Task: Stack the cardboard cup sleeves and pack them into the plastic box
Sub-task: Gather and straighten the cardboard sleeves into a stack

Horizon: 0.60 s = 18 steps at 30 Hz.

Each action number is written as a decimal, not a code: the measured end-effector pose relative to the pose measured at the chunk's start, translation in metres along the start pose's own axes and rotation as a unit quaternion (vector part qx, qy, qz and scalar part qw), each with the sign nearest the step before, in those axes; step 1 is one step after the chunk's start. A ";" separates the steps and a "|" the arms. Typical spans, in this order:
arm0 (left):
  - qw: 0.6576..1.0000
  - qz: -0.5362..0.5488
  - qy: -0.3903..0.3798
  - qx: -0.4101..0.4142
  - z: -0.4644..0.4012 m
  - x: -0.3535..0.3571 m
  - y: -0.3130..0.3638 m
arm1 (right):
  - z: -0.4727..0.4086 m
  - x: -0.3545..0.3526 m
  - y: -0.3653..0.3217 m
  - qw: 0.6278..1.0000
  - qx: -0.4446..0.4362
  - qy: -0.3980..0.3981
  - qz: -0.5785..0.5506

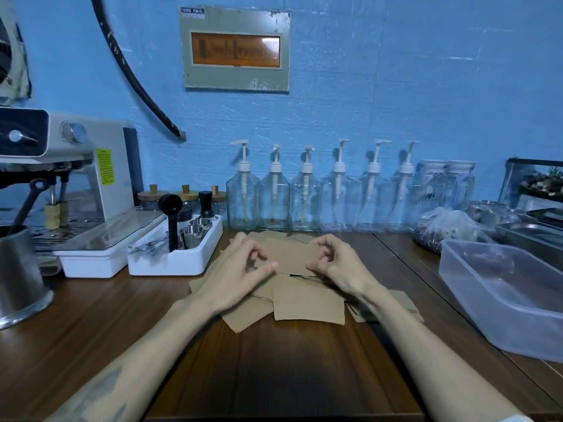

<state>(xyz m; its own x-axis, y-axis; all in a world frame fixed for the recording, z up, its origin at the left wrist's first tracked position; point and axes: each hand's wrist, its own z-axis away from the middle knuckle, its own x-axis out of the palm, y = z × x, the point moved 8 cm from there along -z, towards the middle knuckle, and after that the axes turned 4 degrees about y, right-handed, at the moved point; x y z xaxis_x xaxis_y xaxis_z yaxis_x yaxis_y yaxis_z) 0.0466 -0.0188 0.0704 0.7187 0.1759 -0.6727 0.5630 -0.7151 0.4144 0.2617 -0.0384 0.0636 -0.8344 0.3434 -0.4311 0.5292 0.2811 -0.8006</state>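
The sleeves (pixel 309 306) were dull brown cardboard, the table (pixel 274 370) shiny wood, the box (pixel 502 303) cloudy plastic.

Dim bluish light; blurred, warped edges

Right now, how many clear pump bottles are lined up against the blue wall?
6, side by side along the back of the table: first, second, third, fourth, fifth, sixth. The jars further right have no pumps; none seems hidden.

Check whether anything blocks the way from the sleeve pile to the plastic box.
Nothing visible does. The cardboard sleeves lie mid-table and the plastic box sits open to their right, with only bare wooden table between them.
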 end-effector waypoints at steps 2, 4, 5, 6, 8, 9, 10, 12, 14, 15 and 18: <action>0.998 -0.031 -0.039 0.027 0.004 0.010 0.012 | 0.002 0.000 -0.001 1.000 -0.006 0.001 -0.003; 0.992 -0.072 -0.089 0.045 0.010 0.023 0.018 | 0.004 -0.002 -0.003 1.000 -0.007 0.009 -0.017; 0.989 -0.085 -0.108 0.054 0.012 0.027 0.018 | 0.005 -0.003 -0.003 1.000 -0.007 0.012 -0.028; 0.987 -0.089 -0.119 0.062 0.014 0.030 0.018 | 0.006 -0.004 -0.003 0.999 -0.007 0.013 -0.036; 0.987 -0.076 -0.125 0.071 0.017 0.032 0.019 | 0.008 -0.003 -0.003 0.999 -0.009 0.011 -0.034; 0.988 -0.062 -0.122 0.072 0.017 0.031 0.020 | 0.008 -0.003 -0.003 0.999 -0.010 0.009 -0.030; 0.989 -0.047 -0.119 0.070 0.017 0.030 0.020 | 0.008 -0.002 -0.003 1.000 -0.011 0.007 -0.027; 0.990 -0.028 -0.124 0.063 0.017 0.031 0.020 | 0.007 -0.002 -0.004 0.999 -0.014 0.007 -0.028; 0.989 -0.015 -0.137 0.045 0.018 0.034 0.020 | 0.007 -0.002 -0.005 0.999 -0.014 0.007 -0.034; 0.989 0.001 -0.142 0.031 0.018 0.035 0.018 | 0.007 -0.002 -0.005 0.999 -0.014 0.006 -0.039; 0.982 0.094 -0.163 -0.030 0.019 0.037 0.012 | 0.006 -0.003 -0.006 0.999 -0.013 0.005 -0.047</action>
<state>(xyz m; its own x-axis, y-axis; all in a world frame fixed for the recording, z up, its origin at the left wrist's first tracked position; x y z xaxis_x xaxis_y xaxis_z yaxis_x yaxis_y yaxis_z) 0.0719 -0.0344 0.0390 0.6486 -0.1886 -0.7374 0.4627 -0.6716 0.5787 0.2605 -0.0467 0.0672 -0.8793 0.3237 -0.3493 0.4520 0.3361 -0.8263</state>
